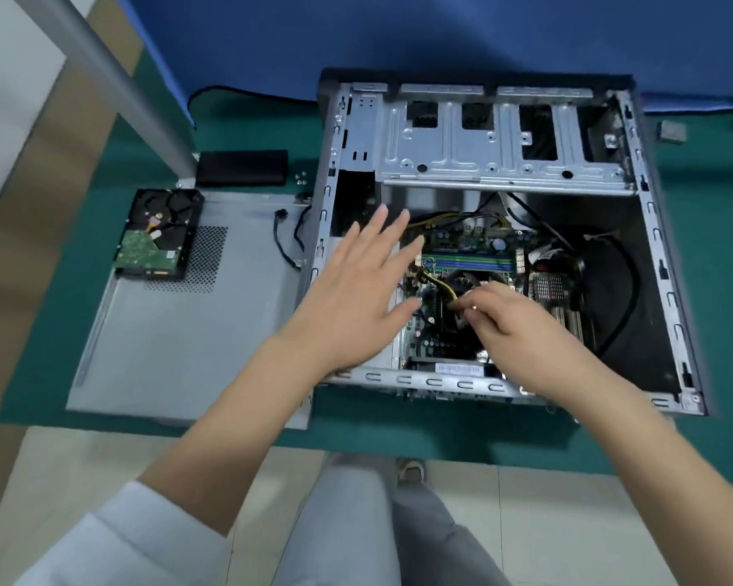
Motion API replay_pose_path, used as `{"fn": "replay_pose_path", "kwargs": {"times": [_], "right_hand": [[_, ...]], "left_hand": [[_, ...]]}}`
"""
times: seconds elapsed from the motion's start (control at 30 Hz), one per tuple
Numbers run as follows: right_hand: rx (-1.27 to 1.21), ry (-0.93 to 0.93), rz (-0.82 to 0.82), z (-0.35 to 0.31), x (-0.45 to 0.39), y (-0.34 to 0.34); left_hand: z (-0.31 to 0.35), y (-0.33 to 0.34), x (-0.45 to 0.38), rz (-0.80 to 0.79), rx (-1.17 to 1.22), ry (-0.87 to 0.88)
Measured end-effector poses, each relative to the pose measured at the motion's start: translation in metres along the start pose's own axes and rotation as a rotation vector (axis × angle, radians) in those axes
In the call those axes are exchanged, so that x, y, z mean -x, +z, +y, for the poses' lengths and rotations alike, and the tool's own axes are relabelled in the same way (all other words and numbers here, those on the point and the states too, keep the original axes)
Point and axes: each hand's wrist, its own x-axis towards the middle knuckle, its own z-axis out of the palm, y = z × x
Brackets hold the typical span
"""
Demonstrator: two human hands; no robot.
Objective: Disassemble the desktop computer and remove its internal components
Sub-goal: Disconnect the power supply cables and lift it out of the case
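One open computer case (648,230) on the green mat — one motherboard (462,243) inside. One detached side panel (178,340) to its left, carrying one hard drive (155,234), circuit board up. One black rectangular box (242,167) behind the panel. One loose black cable (286,243) at the panel's right edge. Small screws (300,176) near the box — a cluster, too small to count. Two hands: left hand (356,289), right hand (508,323).
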Motion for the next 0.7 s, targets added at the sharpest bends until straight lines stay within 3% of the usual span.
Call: {"fn": "replay_pose_path", "kwargs": {"times": [0.17,0.37,0.7], "right_hand": [[0.174,0.018,0.056,-0.012,0.007,0.001],[0.097,0.162,0.072,-0.015,0.017,0.001],[0.082,0.196,0.054,-0.021,0.017,0.000]], "left_hand": [[0.012,-0.001,0.039,-0.120,-0.203,0.030],[-0.004,-0.011,0.055,-0.245,-0.235,0.158],[0.002,-0.003,0.060,-0.137,-0.327,0.142]]}}
